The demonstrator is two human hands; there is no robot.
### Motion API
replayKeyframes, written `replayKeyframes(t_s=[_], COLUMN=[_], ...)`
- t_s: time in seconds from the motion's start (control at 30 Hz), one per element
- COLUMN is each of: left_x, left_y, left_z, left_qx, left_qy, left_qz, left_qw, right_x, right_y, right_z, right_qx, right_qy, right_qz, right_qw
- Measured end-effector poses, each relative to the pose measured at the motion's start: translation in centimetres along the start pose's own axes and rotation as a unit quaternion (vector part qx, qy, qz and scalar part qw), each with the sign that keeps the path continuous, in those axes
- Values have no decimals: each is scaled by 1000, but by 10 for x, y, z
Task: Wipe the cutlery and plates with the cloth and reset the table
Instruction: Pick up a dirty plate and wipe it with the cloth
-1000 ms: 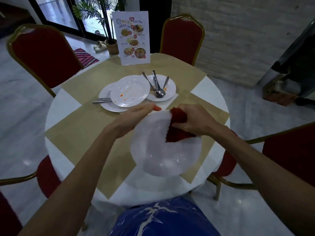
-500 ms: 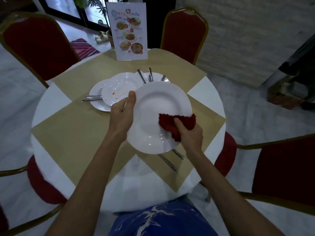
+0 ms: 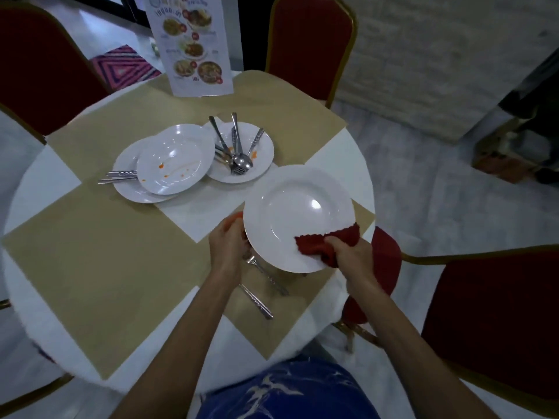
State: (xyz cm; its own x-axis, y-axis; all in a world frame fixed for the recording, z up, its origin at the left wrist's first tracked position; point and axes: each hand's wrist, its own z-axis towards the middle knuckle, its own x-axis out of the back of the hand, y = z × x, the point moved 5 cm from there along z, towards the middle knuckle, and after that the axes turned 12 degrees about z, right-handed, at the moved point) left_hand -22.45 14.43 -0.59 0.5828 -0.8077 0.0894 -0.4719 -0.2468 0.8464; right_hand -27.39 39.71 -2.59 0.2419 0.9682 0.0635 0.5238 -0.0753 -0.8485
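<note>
- Holding clear of the table: one round white glazed plate (image 3: 298, 213), tilted with its face up toward the person.
- Grip: left hand (image 3: 227, 243) curls round the plate's left rim. Right hand (image 3: 352, 252) clutches a bunched dark-red woven cloth (image 3: 325, 241) and presses it onto the lower right rim.
- Handling, my judgement: the plate is stiff, has some weight, is glossy and so slippery, and would break if dropped. The rim is the place to take it, on opposite sides, as now.
- The cloth looks soft and light. It folds to any shape and gives the right hand some bite on the glaze.
- Plates counted: four. One is in the grip and three lie beyond it and to its left.
- Those three: a deep orange-flecked white plate (image 3: 175, 160) sits on a flat white plate (image 3: 133, 193), and a white plate loaded with cutlery (image 3: 266, 143) is just beside them.
- Cutlery directly under the grip, on the round table with tan squares over white (image 3: 99, 261): two pieces, a steel fork (image 3: 266, 276) and a second steel piece (image 3: 257, 302).
- Cutlery beyond the grip: a steel bunch (image 3: 239, 160) in the loaded plate shows four handles. The heads overlap, so the exact count is unsure.
- At least two more steel handles (image 3: 118, 176) poke out from the stacked pair.
- Cloths: one.
- Farthest from the grip: one upright printed menu card (image 3: 193, 46).
</note>
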Motion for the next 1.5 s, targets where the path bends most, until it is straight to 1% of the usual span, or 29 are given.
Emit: replayKeyframes(t_s=[0.1,0.2,0.3,0.4,0.57,0.73,0.97,1.1,1.2,1.37,1.43,1.5], left_x=[-21,-44,-59,-69,-81,-86,-84,-85,-86,-83,-80,-75], left_y=[7,2,-11,-22,-27,-26,-30,-30,-31,-23,-21,-17], left_z=[12,33,55,65,71,79,78,76,77,71,71,71], left_qx=[-16,-11,12,36,47,46,49,47,38,4,-4,-13], left_qy=[-40,-61,-54,-32,-16,4,22,28,30,36,31,32], left_qz=[116,206,259,297,302,321,317,313,326,355,367,372], left_qw=[992,977,964,954,952,946,947,948,944,934,930,928], right_x=[22,28,24,19,14,12,11,14,20,36,32,21], right_y=[-6,-14,-21,-21,-17,-17,-18,-19,-28,-46,-51,-56], right_z=[41,77,107,130,156,166,170,176,170,153,144,133], right_qx=[-10,7,41,49,39,29,20,-5,-17,49,66,65], right_qy=[-22,-39,-53,-53,-53,-52,-69,-104,-114,-70,-82,-105], right_qz=[-84,-143,-177,-218,-286,-320,-328,-313,-305,-295,-279,-252], right_qw=[996,989,982,973,956,945,942,944,945,951,954,960])
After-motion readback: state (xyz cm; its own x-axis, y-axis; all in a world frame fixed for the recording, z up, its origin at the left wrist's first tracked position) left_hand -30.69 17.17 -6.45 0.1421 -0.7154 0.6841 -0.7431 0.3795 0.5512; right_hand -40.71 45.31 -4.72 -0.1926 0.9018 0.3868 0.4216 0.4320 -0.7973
